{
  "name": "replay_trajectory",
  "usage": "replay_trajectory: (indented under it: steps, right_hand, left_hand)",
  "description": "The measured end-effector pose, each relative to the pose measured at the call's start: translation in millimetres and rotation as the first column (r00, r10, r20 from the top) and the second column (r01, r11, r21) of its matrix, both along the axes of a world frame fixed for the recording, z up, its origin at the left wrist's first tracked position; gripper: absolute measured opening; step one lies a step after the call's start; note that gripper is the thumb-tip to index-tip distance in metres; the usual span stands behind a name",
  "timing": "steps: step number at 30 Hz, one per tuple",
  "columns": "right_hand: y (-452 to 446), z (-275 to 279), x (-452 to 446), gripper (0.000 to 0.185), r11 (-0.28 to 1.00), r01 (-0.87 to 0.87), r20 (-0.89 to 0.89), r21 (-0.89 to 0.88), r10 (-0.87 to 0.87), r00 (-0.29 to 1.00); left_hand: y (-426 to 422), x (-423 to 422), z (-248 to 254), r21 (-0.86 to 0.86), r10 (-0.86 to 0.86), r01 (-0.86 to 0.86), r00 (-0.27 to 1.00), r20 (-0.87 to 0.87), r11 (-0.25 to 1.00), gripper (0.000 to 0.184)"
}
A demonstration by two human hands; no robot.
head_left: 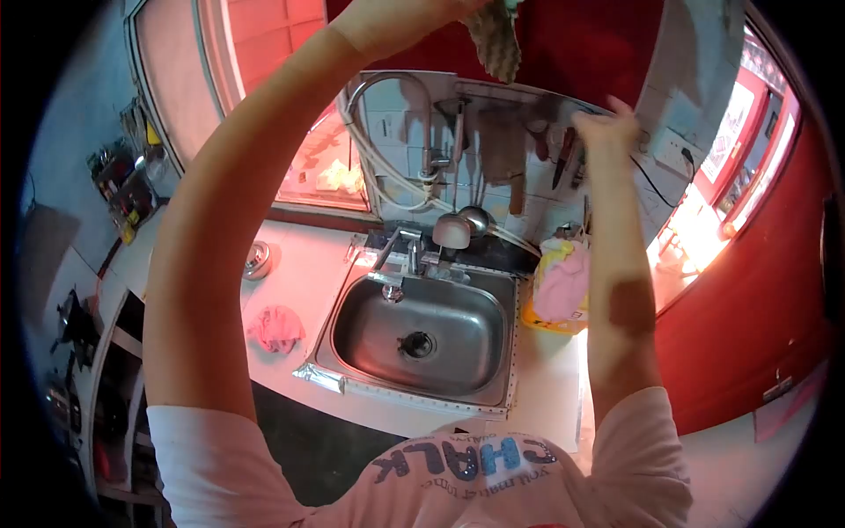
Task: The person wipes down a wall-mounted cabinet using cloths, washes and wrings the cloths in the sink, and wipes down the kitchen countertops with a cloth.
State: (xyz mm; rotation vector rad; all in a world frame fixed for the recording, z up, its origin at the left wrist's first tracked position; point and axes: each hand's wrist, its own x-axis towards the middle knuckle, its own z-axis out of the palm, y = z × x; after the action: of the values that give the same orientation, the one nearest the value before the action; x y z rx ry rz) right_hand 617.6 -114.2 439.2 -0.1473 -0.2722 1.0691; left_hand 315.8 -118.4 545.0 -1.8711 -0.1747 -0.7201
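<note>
My left hand [405,22] is raised at the top of the view, its fingers wrapped round a grey-green cloth [493,42] that hangs down in front of the red cabinet [581,44]. The top edge of the frame cuts off part of that hand and cloth. My right hand [609,128] is lifted near the cabinet's lower right edge, below it and in front of the tiled wall. Its fingers are apart, and nothing shows in them. Both arms reach up over the sink [418,334].
A faucet [412,251] stands behind the sink. A pink cloth [277,329] lies on the white counter [286,374] at left. Ladles [451,231] and knives [563,158] hang on the wall. A yellow container [553,317] with a pink cloth over it stands right of the sink.
</note>
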Motion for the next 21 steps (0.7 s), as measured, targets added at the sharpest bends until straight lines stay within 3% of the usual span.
replay_trajectory:
  steps: [1, 3, 4, 7, 10, 12, 13, 15, 17, 19, 21]
  right_hand:
    - [-1, 1, 1, 0.056, 0.999, 0.011, -0.044, 0.034, -0.009, 0.999]
    - [22, -1, -13, 0.057, 0.990, 0.094, 0.044, 0.102, -0.099, 0.994]
    - [25, 1, -24, 0.058, 0.980, 0.138, 0.078, 0.141, -0.150, 0.986]
    - [61, -5, -63, 0.056, 0.993, 0.102, 0.116, -0.061, -0.095, 0.989]
    - [55, -6, -61, 0.054, 0.983, 0.076, 0.180, -0.166, -0.046, 0.983]
    - [46, -7, -40, 0.052, 0.976, -0.015, 0.176, -0.216, 0.054, 0.983]
    - [57, -14, 2, 0.056, 0.984, 0.022, 0.205, -0.177, 0.015, 0.979]
    - [26, -5, 20, 0.060, 0.994, 0.104, 0.275, -0.026, -0.093, 0.957]
    - [21, 2, 22, 0.063, 0.919, 0.370, 0.301, -0.139, -0.316, 0.900]
    - [34, 3, -2, 0.059, 0.895, 0.427, 0.363, -0.128, -0.358, 0.860]
    - [42, 4, -22, 0.058, 0.966, 0.183, 0.322, -0.184, -0.116, 0.940]
  left_hand:
    - [3, -16, -3, -0.032, 0.004, -0.002, 0.999, 0.054, 0.999, 0.038]
    - [8, -43, -10, -0.091, 0.007, 0.007, 0.987, 0.158, 0.996, 0.039]
    - [11, -53, -17, -0.226, -0.027, 0.100, 0.952, 0.304, 0.969, 0.038]
    - [25, -80, -60, -0.474, 0.015, 0.452, 0.711, 0.703, 0.756, 0.039]
    - [110, -101, -123, -0.163, -0.027, 0.838, 0.206, 0.978, 0.521, 0.020]
    - [152, -105, -169, -0.107, 0.318, 0.967, 0.028, 0.948, 0.233, 0.022]
    - [163, -100, -189, 0.075, 0.417, 0.997, -0.071, 0.906, 0.006, 0.023]
    - [208, -93, -234, 0.516, 0.551, 0.766, -0.258, 0.793, -0.384, 0.009]
    - [161, -47, -218, 0.490, 0.710, 0.870, -0.313, 0.630, -0.051, 0.024]
    - [190, -4, -213, 0.573, 0.841, 0.813, -0.380, 0.385, 0.106, 0.024]
    - [174, 15, -183, 0.790, 0.774, 0.592, -0.421, 0.474, -0.162, 0.034]
